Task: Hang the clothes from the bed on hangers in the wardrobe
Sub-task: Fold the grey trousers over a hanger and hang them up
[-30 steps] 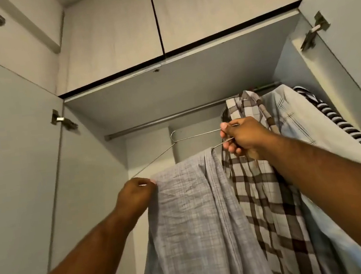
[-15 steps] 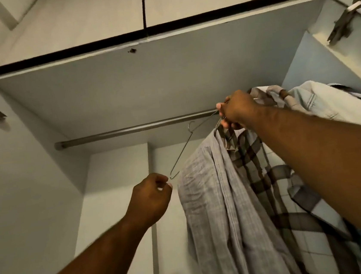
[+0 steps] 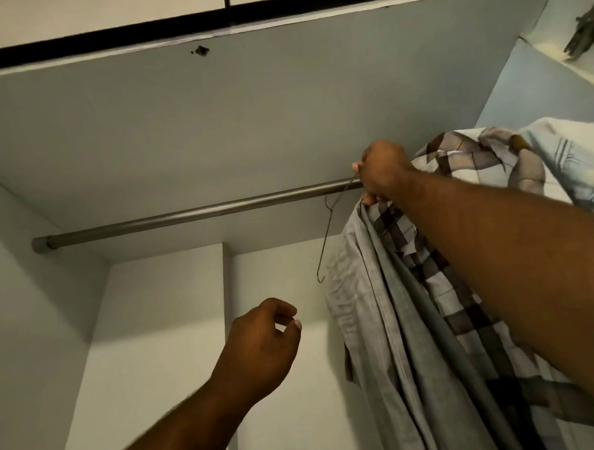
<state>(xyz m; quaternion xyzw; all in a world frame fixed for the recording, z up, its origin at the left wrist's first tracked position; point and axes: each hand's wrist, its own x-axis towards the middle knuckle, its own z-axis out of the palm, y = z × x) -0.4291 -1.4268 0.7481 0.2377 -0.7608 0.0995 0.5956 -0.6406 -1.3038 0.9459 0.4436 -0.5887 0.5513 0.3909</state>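
Left hand (image 3: 261, 347) hovering below rod (image 3: 194, 212), fingers loosely curled, holding nothing. Hanger (image 3: 330, 236) tilting, 1 bare arm dangling under rod. Right hand (image 3: 382, 170) gripping hanger neck at rod; hook hidden. Shirt (image 3: 392, 325) hanging bunched below rod. Worth seating hook fully, left hand levelling hanger, before releasing.

A home: the inside of a built-in wardrobe (image 3: 275, 116) with pale laminate panels and a metal rail (image 3: 194, 214) across the top. A grey shirt (image 3: 384, 325), a checked shirt (image 3: 465, 157) and a pale blue shirt (image 3: 577, 163) crowd its right end beside a wire hanger (image 3: 326, 236). A door hinge (image 3: 591, 28) sits at the right, with cupboard doors (image 3: 78, 9) above.
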